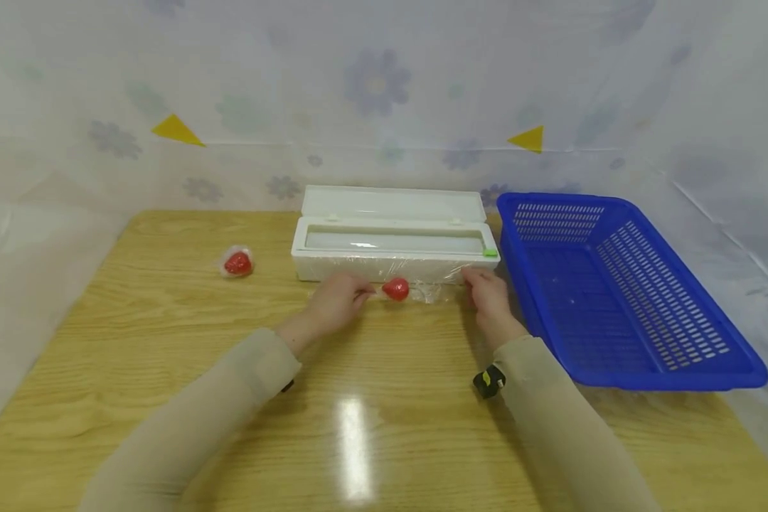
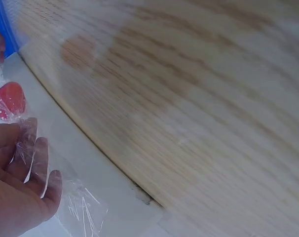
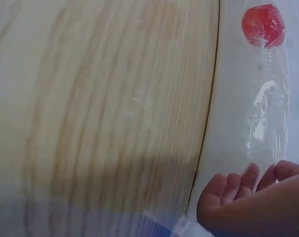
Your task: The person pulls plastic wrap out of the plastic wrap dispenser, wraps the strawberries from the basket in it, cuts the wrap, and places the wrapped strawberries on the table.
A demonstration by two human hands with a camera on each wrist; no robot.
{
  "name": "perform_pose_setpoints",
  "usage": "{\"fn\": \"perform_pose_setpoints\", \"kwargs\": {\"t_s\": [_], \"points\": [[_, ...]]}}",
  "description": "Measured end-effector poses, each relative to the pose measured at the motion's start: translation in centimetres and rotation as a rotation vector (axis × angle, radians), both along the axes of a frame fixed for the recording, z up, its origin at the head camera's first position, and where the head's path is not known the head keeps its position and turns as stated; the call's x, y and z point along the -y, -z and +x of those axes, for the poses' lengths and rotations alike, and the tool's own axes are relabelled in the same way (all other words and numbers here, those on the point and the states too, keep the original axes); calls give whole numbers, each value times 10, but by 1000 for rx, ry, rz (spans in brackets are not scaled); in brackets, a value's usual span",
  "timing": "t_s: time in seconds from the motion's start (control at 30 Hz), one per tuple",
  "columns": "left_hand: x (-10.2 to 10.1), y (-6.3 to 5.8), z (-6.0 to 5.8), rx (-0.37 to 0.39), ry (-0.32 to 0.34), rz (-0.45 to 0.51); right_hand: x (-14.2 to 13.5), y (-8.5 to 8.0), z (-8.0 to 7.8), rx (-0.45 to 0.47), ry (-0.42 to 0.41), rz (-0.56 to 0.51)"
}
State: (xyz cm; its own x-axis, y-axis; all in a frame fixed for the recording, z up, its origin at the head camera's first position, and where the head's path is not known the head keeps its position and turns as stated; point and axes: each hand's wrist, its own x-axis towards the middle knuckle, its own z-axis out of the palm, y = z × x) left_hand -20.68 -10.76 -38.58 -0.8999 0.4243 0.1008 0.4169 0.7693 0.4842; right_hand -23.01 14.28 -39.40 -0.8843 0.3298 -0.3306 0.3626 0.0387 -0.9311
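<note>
A small red fruit [image 1: 396, 289], rounded and tapered, is wrapped in clear cling film [image 1: 430, 291] in front of the white cling film dispenser [image 1: 320, 267]. My left hand [image 1: 334, 302] pinches the film close beside the fruit, thumb against fingertips; the left wrist view shows it gathered there, with a loose sheet trailing below. To the right, my right hand [image 1: 488, 295] pinches the film's other end between thumb and index finger, its remaining fingers curled. Between the fruit and my right hand the film [image 3: 265, 113] stretches, shiny and creased, in the right wrist view.
The dispenser's lid [image 1: 393, 203] stands open at the back of the wooden table [image 1: 243, 427]. Left of it lies another red fruit [image 1: 237, 264] wrapped in film. A blue plastic basket [image 1: 537, 313] sits at the right, close to my right hand.
</note>
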Motion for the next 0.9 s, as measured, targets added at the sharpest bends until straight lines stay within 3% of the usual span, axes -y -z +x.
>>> {"fn": "perform_pose_setpoints", "kwargs": {"t_s": [0.17,0.37,0.57,0.63,0.73,0.9], "points": [[2,0,0,-26,13,-26,2,2,0,-21,-5,-41],[2,0,-2,-43,33,-39,-7,4,-1,17,17,154],[6,-3,-8,86,-22,24,-9,-1,-11,111,0,316],[7,-7,-8,120,-49,71,-11,0,-13,127,-25,337],[4,-15,-11,85,-55,115,-17,3,-15,101,-81,331],[-17,-37,-24,43,-20,74,-26,8,-18,39,-131,381]]}}
